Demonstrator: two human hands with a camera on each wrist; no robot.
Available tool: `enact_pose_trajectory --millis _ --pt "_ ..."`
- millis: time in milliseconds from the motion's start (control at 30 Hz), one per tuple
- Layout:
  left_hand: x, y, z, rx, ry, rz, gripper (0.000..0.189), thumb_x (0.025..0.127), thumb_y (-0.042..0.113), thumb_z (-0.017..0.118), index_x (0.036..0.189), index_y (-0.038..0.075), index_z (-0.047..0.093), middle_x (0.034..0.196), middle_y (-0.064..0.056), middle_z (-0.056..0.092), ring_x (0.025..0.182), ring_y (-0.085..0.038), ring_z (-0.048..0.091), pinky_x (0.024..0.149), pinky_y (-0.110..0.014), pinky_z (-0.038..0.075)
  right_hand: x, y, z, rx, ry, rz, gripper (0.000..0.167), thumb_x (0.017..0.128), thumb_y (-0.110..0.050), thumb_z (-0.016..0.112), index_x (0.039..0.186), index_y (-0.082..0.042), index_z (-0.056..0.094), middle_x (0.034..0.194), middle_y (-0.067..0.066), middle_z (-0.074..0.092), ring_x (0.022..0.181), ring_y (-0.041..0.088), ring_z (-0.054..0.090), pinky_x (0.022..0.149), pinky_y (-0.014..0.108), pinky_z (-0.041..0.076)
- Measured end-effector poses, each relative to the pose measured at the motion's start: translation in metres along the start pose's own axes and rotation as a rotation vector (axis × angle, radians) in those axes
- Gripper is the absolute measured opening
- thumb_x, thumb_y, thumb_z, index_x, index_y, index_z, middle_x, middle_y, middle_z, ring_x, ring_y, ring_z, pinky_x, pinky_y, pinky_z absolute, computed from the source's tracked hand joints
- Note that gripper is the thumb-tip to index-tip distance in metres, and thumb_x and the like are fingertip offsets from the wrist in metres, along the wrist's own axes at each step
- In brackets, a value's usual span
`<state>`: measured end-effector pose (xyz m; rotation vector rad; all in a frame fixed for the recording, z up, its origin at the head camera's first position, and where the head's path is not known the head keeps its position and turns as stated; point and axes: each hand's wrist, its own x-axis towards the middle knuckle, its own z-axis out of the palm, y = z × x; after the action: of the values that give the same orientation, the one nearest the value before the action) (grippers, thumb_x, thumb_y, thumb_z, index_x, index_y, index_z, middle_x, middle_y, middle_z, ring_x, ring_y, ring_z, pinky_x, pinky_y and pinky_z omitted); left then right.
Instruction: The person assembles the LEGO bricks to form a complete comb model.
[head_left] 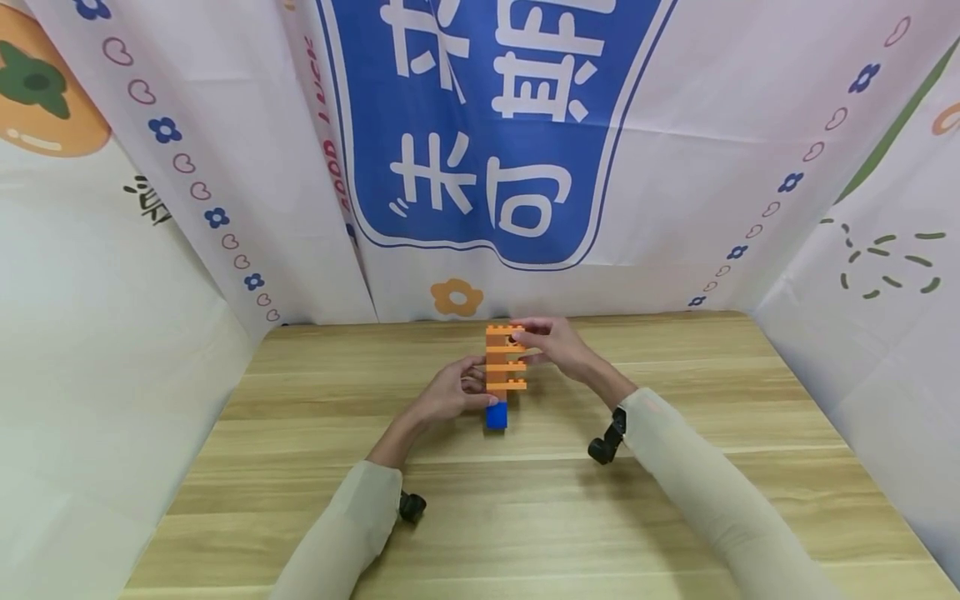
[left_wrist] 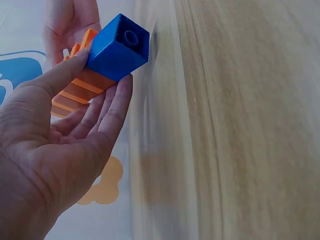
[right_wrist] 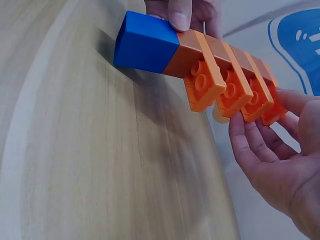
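Note:
A stack of building bricks [head_left: 496, 359] is held between both hands above the table. Its near end is a blue brick [right_wrist: 147, 44]; beyond it, brown bricks [right_wrist: 182, 56] alternate with orange plates [right_wrist: 206, 90] that stick out on the right with studs showing. My left hand [head_left: 450, 392] grips the stack near the blue brick, thumb on one side and fingers on the other, as the left wrist view shows. At the far end, my right hand [head_left: 561, 346] pinches the outermost orange plates between thumb and fingers. The blue brick's hollow underside faces the left wrist camera.
A wooden table [head_left: 480, 525] spreads below the hands. Printed white cloth [head_left: 645, 208] hangs right behind its back edge, and more cloth lines both sides. Each wrist carries a small black camera [head_left: 602, 450].

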<state>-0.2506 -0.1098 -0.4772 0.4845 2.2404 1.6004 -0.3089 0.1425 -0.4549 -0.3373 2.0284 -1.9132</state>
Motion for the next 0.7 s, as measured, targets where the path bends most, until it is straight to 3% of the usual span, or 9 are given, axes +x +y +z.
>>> enact_pose_trajectory --millis 467,700 --pt "0.006 -0.003 0.0 -0.063 -0.02 -0.08 0.084 0.094 0.007 0.081 0.163 0.0 0.034 0.136 -0.018 0.062 0.121 -0.032 0.066 0.099 -0.04 0.059 0.011 0.014 -0.004 0.039 0.03 0.117 0.04 0.105 -0.014 0.069 0.142 0.0 0.064 0.13 0.02 0.07 0.106 0.025 0.073 0.091 0.045 0.063" --pt "0.01 -0.007 -0.001 -0.065 -0.047 -0.069 0.075 0.096 0.009 0.079 0.161 0.006 0.041 0.134 -0.018 0.068 0.121 -0.031 0.068 0.103 -0.042 0.058 0.014 0.02 -0.007 0.059 -0.032 0.172 0.051 0.098 -0.008 0.077 0.145 -0.003 0.06 0.131 0.019 0.067 0.111 0.029 0.072 0.096 0.046 0.062"
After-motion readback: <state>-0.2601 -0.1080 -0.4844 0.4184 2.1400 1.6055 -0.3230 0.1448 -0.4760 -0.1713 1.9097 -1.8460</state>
